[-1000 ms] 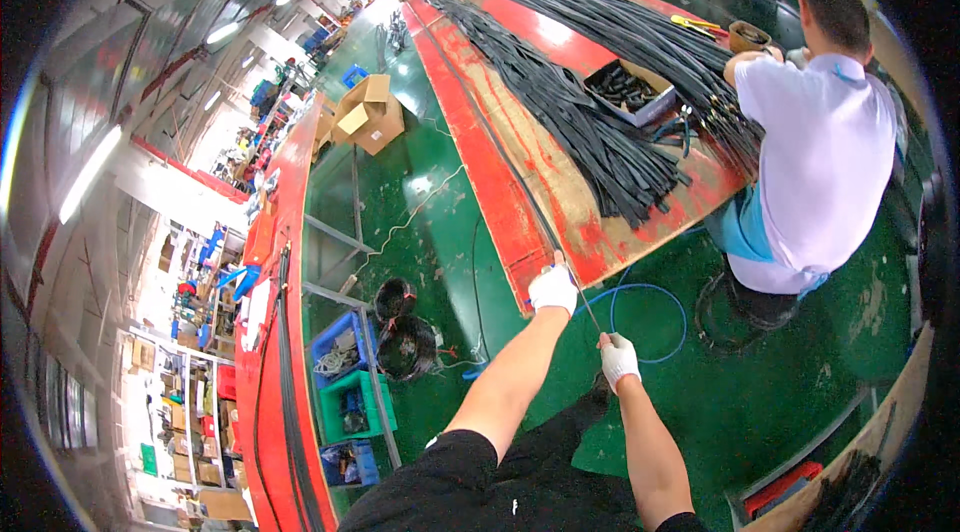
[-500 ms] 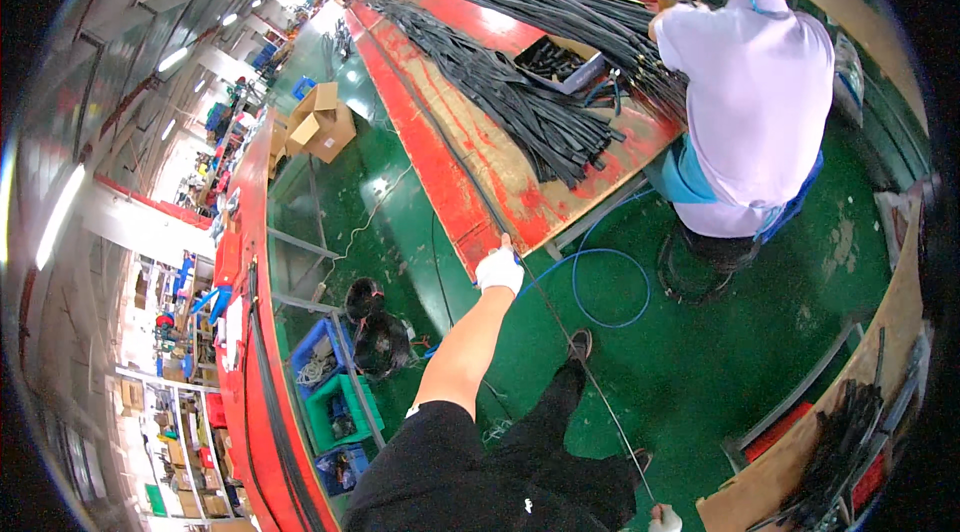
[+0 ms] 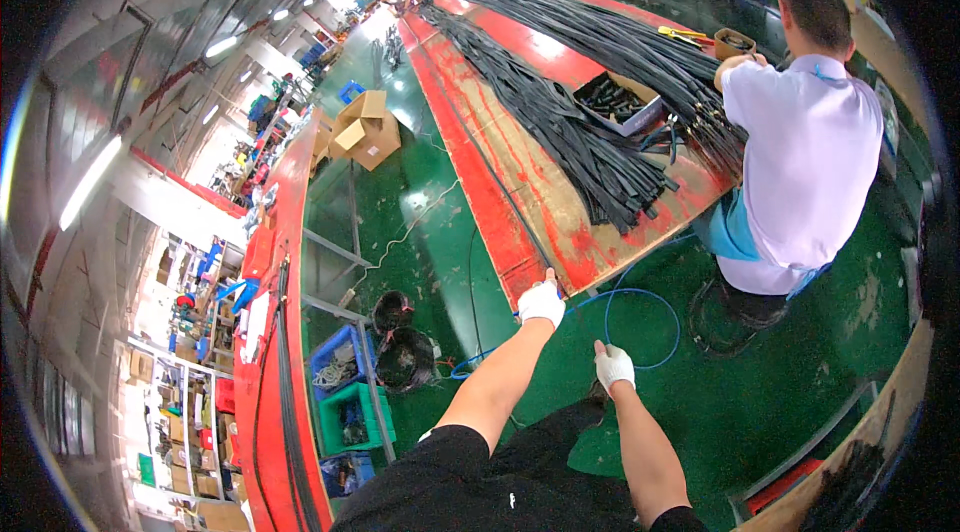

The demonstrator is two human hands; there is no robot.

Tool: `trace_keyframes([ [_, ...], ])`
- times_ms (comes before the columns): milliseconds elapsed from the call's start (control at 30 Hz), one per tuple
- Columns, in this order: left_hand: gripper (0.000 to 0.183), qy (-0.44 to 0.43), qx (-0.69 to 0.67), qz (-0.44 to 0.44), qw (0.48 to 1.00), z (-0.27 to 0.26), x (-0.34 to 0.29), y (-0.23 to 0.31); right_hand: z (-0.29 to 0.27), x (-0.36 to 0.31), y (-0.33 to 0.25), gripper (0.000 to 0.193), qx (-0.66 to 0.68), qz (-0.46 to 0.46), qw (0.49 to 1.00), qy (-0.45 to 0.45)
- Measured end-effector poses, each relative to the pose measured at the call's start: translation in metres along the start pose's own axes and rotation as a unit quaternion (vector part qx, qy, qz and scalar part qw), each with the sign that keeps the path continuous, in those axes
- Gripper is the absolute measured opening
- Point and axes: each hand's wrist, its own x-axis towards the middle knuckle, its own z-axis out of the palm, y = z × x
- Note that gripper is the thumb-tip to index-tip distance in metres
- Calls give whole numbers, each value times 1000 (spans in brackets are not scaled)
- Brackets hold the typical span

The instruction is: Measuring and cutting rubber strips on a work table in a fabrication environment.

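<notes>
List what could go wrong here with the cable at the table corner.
The left hand grips a thin cable at the table corner; it could chafe on that edge. The blue hose loops on the floor by the feet, a trip hazard. A person works close by and might get bumped.

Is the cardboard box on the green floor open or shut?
Open. The box stands on the floor left of the red table, and its flaps are spread outward. What is inside cannot be told.

Gloved left hand (image 3: 541, 303) rests at the near end of the long red surface (image 3: 520, 182) heaped with black cables (image 3: 590, 147); gloved right hand (image 3: 613, 366) hangs over the green floor (image 3: 800, 372).
</notes>
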Motion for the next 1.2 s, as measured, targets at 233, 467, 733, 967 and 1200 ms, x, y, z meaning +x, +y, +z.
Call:
trace_keyframes([
  [233,59,53,24,1,998,21,-6,-9,-29,-173,118,58,-86,9,994,60],
  [467,63,33,14,4,999,24,-21,-3,-77,-403,282,45,-108,95,981,131],
  [733,65,6,-14,-16,1000,16,-29,10,-48,-192,142,39,186,76,973,-112],
  [967,66,37,56,-5,998,11,-10,24,43,-6,40,44,285,33,958,-1],
  [1200,55,106,113,19,988,47,-25,6,-6,-193,155,49,137,72,986,59],
])
